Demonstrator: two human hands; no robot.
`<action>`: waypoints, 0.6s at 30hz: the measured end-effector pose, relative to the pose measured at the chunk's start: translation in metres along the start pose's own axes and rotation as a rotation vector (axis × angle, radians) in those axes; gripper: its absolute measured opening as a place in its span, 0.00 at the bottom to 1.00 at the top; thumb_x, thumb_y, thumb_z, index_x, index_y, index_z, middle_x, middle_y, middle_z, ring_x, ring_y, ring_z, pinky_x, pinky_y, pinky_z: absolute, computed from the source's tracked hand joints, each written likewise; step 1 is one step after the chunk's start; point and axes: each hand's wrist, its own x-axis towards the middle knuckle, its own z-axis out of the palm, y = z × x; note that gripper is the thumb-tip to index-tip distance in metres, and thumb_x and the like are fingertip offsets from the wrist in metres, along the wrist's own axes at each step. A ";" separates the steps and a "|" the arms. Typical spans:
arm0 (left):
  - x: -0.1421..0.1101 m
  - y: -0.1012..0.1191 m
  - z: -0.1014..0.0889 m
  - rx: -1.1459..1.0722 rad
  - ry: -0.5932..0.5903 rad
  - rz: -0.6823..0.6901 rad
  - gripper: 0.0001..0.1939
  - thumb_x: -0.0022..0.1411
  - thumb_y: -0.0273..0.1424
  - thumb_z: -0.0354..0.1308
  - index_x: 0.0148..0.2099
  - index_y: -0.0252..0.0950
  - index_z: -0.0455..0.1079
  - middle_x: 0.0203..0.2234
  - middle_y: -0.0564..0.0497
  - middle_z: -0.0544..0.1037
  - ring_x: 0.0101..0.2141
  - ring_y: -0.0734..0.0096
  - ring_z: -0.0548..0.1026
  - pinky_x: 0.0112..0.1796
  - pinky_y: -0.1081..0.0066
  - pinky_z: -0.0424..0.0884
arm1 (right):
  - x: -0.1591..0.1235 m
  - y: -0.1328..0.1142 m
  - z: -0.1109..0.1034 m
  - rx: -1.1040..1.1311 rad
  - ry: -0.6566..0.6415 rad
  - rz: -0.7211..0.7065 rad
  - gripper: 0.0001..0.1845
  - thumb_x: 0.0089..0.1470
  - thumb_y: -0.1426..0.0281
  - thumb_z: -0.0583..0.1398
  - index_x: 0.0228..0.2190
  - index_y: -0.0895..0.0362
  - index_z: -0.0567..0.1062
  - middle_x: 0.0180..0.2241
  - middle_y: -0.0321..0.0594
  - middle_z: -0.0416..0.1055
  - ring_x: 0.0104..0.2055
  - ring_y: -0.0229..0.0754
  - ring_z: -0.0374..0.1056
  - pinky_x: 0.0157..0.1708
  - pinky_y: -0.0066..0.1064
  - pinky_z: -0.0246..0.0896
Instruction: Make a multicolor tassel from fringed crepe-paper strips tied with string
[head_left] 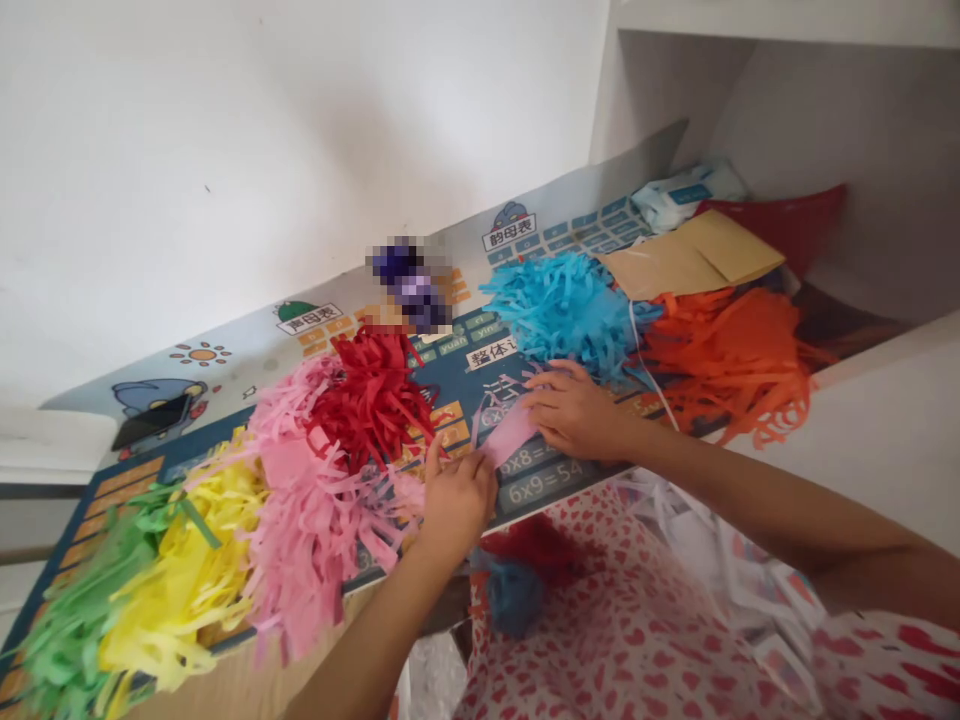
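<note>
Two ends of a flat lilac paper strip [511, 432], seemingly unfinished, sit pinched between the left hand [457, 495] and right hand [568, 412]. Already shredded, fluffy red fringe [371, 395] and pink fringe [311, 535] lie left of them; curly blue fringe [562, 308] and crinkled orange fringe [731, 350] lie rightward.

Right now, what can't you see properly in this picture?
In the head view:
- Pink strip: parts covered by the left hand and right hand.
- Purple thing by the wall: blurred into squares.
- Pale blue packet: print too small.
- Right arm: cut off by the right edge.
</note>
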 end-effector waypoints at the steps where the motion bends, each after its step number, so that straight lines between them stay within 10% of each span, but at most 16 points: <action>1: -0.002 -0.002 0.001 -0.026 0.017 -0.004 0.10 0.64 0.25 0.52 0.42 0.36 0.75 0.39 0.49 0.82 0.35 0.65 0.79 0.63 0.45 0.42 | -0.001 -0.001 -0.001 -0.008 -0.016 0.006 0.10 0.52 0.71 0.61 0.38 0.55 0.76 0.47 0.40 0.75 0.55 0.49 0.62 0.61 0.52 0.41; 12: -0.002 -0.002 -0.005 -0.112 0.025 -0.076 0.12 0.66 0.26 0.50 0.43 0.40 0.75 0.39 0.50 0.83 0.36 0.64 0.79 0.62 0.42 0.41 | 0.003 -0.020 -0.008 -0.040 -0.013 -0.028 0.15 0.51 0.75 0.59 0.42 0.53 0.75 0.51 0.40 0.72 0.59 0.49 0.58 0.62 0.51 0.38; 18: -0.014 0.008 0.000 0.030 -0.037 -0.065 0.11 0.64 0.25 0.53 0.46 0.37 0.74 0.41 0.47 0.81 0.42 0.59 0.76 0.60 0.46 0.49 | -0.001 -0.036 0.018 -0.172 -0.061 -0.138 0.11 0.62 0.75 0.55 0.29 0.57 0.74 0.30 0.38 0.74 0.40 0.42 0.64 0.49 0.40 0.49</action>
